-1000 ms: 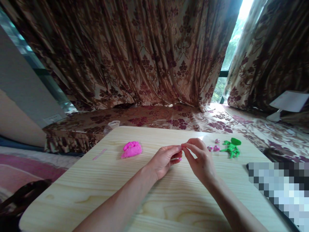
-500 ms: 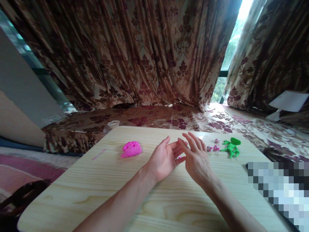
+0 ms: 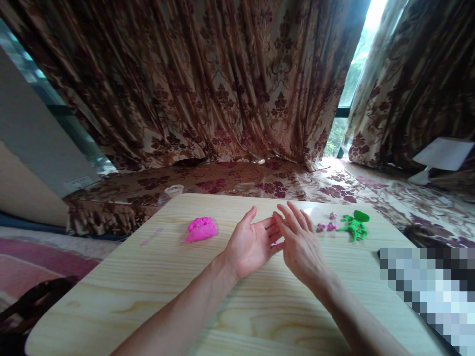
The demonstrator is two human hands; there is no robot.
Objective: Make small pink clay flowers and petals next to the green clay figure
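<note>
My left hand point(image 3: 249, 247) is palm up above the table, thumb apart and fingers stretched toward the right. My right hand point(image 3: 302, 244) lies across its fingertips, palm turned inward and fingers extended. The fingers overlap, so whatever may lie between them is hidden. A tiny pink-and-white bit point(image 3: 275, 243) shows in the gap below the fingers; I cannot tell whether it is held or on the table. To the right of my right hand are small pink-and-white balls point(image 3: 321, 227) and a green spindly figure point(image 3: 356, 230). A bright pink soft lump point(image 3: 201, 230) rests left of my hands.
The pale wooden table point(image 3: 148, 291) bears a thin pink strip point(image 3: 151, 237) at its left. Behind the far left edge stands a clear plastic tub point(image 3: 171, 194). A pixelated object point(image 3: 426, 291) is at the right edge, with a white lamp point(image 3: 443, 155) farther back.
Both hands have shifted very slightly left in view, along with the whole scene. My left thumb stands a little more upright. The objects on the table lie as before.
</note>
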